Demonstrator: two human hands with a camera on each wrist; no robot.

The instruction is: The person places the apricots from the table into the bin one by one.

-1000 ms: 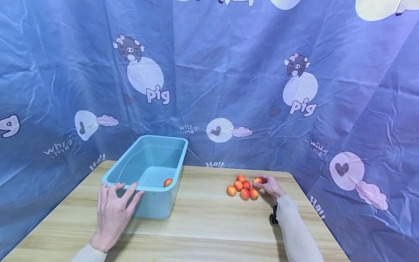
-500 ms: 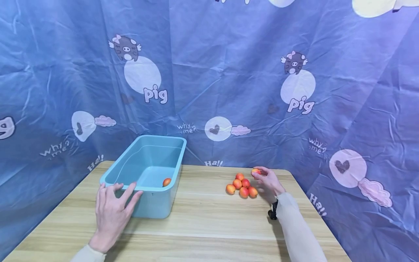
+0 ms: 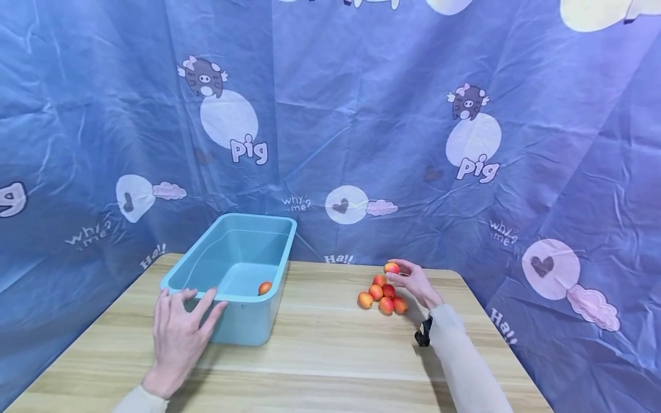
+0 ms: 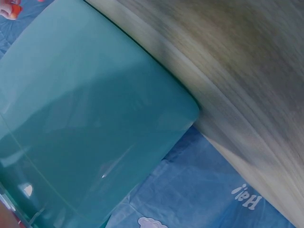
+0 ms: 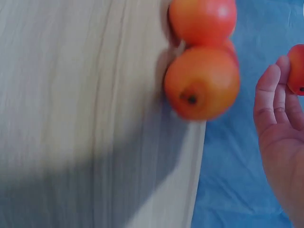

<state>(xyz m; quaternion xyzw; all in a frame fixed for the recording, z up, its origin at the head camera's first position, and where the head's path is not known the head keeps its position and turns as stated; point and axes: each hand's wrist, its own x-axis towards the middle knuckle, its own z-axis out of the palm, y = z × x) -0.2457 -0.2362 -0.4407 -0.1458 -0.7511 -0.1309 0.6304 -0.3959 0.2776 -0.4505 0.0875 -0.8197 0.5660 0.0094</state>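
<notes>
A light-blue plastic bin (image 3: 242,322) stands on the left of the table, with one small orange-red fruit (image 3: 265,288) inside. My left hand (image 3: 181,337) rests its spread fingertips at the near rim, thumb lower on the outer wall. To the right lies a cluster of several orange-red fruits (image 3: 376,292), smooth and roundish. Just above the back of that cluster, my right hand (image 3: 415,283) pinches another orange-red fruit (image 3: 391,268) between thumb and fingers, off the table. In the right wrist view the held fruit (image 5: 297,71) is cut by the frame edge.
The wooden table (image 3: 320,355) ends at a blue cloth backdrop (image 3: 330,143) printed with pigs, which hangs behind and at both sides. A black wrist device (image 3: 423,331) sits on the right wrist.
My right hand has lifted one fruit from the right side of the cluster and carried it up and leftward, over the back of the cluster. The left hand and bin have stayed put.
</notes>
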